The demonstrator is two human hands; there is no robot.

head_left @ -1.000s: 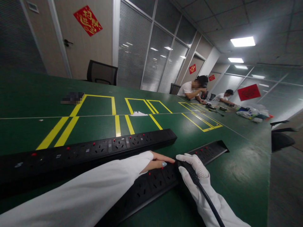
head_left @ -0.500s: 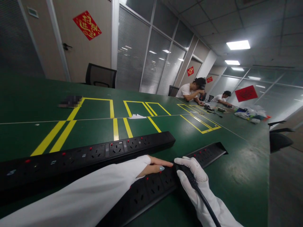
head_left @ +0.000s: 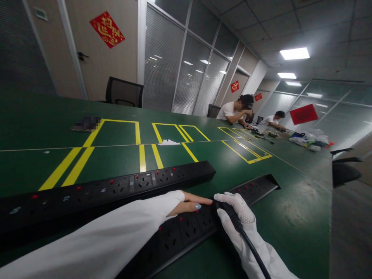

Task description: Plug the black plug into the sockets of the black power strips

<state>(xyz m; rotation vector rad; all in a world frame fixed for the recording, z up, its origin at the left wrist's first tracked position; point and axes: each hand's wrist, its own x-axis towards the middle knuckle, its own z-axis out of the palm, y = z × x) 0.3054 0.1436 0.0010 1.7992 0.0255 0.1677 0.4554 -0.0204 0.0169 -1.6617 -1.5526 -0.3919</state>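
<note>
A long black power strip (head_left: 188, 228) with red switches lies diagonally on the green table. My right hand (head_left: 240, 213), in a white glove, is wrapped round a black plug (head_left: 225, 211) at the strip's sockets; its cord runs down over the glove. Bare fingers of my left hand (head_left: 190, 203) rest on the strip, extended with the thumb slightly apart, the fingertip by the plug. A white sleeve covers that arm. Behind lies a second black power strip (head_left: 162, 178), the left arm partly covering the gap between the two.
Yellow tape (head_left: 142, 157) marks the green table (head_left: 290, 232). A torn white paper (head_left: 168, 142) and a dark blurred item (head_left: 87, 124) lie farther back. At the far right are two people, cables and plastic bags (head_left: 310, 139); chairs stand around.
</note>
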